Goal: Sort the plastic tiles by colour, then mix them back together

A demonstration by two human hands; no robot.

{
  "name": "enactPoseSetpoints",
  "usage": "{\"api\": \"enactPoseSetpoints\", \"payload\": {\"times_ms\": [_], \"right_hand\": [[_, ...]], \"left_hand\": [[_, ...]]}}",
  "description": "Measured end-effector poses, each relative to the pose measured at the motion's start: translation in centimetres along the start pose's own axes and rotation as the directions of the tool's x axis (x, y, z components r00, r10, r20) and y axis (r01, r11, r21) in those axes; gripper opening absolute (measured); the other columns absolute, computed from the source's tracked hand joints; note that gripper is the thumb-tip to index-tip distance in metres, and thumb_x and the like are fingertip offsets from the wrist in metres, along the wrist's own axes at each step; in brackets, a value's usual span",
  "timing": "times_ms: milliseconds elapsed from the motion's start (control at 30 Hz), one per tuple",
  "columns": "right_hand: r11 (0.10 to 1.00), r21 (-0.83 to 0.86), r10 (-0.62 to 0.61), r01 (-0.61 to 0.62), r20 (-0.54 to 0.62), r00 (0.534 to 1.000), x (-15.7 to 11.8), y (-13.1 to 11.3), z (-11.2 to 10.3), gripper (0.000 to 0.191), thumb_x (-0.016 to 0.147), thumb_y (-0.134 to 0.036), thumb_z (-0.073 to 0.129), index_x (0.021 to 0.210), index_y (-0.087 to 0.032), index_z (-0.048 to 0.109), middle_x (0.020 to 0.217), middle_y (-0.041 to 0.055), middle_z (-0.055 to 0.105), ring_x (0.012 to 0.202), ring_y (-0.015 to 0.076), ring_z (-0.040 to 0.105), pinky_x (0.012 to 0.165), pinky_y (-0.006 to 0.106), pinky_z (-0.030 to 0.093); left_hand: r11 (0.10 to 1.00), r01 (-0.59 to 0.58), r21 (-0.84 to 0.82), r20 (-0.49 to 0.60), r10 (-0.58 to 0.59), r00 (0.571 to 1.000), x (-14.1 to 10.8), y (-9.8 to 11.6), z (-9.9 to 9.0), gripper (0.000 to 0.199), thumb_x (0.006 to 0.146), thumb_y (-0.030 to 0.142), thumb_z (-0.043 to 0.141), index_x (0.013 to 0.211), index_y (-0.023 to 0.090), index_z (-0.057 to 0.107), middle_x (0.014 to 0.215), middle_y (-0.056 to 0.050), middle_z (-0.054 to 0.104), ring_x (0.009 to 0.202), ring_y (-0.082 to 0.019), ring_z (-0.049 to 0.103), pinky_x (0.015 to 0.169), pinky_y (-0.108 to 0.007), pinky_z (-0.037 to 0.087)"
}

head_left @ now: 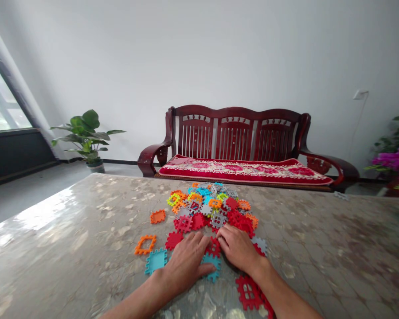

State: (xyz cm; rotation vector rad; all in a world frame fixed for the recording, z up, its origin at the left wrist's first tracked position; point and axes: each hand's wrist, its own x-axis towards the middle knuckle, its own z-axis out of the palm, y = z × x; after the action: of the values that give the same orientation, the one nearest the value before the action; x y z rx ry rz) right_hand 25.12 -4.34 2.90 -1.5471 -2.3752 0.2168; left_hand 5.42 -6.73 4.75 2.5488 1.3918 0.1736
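Note:
Toothed plastic tiles in red, orange, blue, yellow-green and grey lie in a loose pile. Spread over the near part, my left hand [189,257] has its thumb apart, above a blue tile [213,268] and beside a solid red tile [174,240]. My right hand [236,246] has its fingers bent down at the pile's near edge, by a red window tile [213,247]; what its fingertips hold, if anything, is hidden. Another red window tile [249,292] lies under my right forearm.
Left of the pile, an orange frame tile [145,244], a blue tile [156,261] and an orange tile [158,216] rest on the patterned table [86,248]. Behind stands a wooden bench [236,133]. A grey piece [342,196] is near the far right edge.

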Motion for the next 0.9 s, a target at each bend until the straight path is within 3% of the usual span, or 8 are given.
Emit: {"api": "enactPoseSetpoints", "payload": {"times_ms": [333, 500, 900], "right_hand": [[0.997, 0.029, -0.069, 0.068, 0.016, 0.998, -0.1, 0.2, -0.4, 0.017, 0.088, -0.015, 0.048, 0.089, -0.022, 0.063, 0.093, 0.0007, 0.065, 0.092, 0.0148, 0.059, 0.079, 0.024, 0.039], [0.997, 0.014, -0.078, 0.078, 0.024, 0.997, -0.1, 0.1, -0.5, 0.018, 0.088, -0.016, 0.048, 0.090, -0.022, 0.064, 0.094, 0.0013, 0.065, 0.093, 0.0150, 0.059, 0.080, 0.024, 0.039], [0.990, 0.097, -0.096, 0.104, -0.087, 0.992, 0.0, 0.5, 0.1, 0.018, 0.085, -0.011, 0.051, 0.085, -0.022, 0.065, 0.087, 0.0009, 0.065, 0.085, 0.0156, 0.061, 0.077, 0.025, 0.042]], "left_hand": [[0.998, 0.065, 0.022, 0.014, -0.066, 0.998, 0.7, 0.6, 0.1, 0.030, 0.086, 0.027, 0.060, 0.115, 0.024, 0.054, 0.118, -0.006, 0.053, 0.110, -0.024, 0.054, 0.090, -0.035, 0.046], [0.999, 0.013, 0.043, 0.018, -0.014, 1.000, 1.2, 0.3, 0.2, 0.017, 0.088, 0.028, 0.059, 0.103, 0.021, 0.055, 0.112, -0.005, 0.054, 0.105, -0.023, 0.054, 0.088, -0.034, 0.046], [0.994, -0.107, 0.024, -0.117, 0.109, 0.987, 1.2, 0.2, 0.7, 0.020, 0.084, 0.032, 0.067, 0.093, 0.020, 0.053, 0.104, -0.003, 0.056, 0.100, -0.022, 0.054, 0.084, -0.035, 0.047]]}}
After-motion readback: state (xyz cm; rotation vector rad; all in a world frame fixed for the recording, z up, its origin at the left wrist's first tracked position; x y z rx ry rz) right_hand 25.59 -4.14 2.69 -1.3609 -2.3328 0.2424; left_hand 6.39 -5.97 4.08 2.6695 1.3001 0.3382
